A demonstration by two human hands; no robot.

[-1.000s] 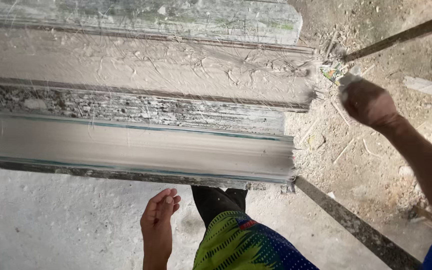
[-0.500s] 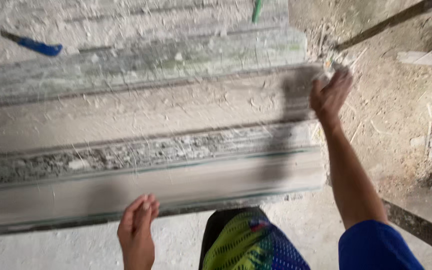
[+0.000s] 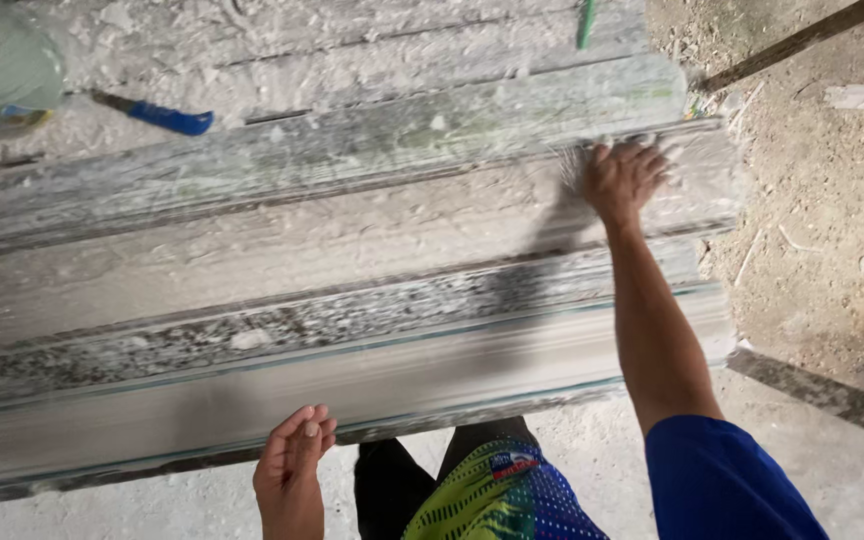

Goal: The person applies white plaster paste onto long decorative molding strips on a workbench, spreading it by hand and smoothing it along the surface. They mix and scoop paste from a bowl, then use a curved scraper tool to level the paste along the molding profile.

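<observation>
Pressing flat on the long plaster moulding near its far end, right hand spreads open, gripping nothing, perhaps smoothing the surface. Left hand hangs empty, fingers loosely together, beside the near edge. Blue-handled tool lies well apart.

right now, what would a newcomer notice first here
First the long moulded plaster cornice, dusty grey-white, lying across the whole view. The right hand is stretched out, fingers spread flat on the far right end of the plaster, while the left hand hovers open at the near edge. A blue-handled tool lies on the dusty surface at upper left.
</observation>
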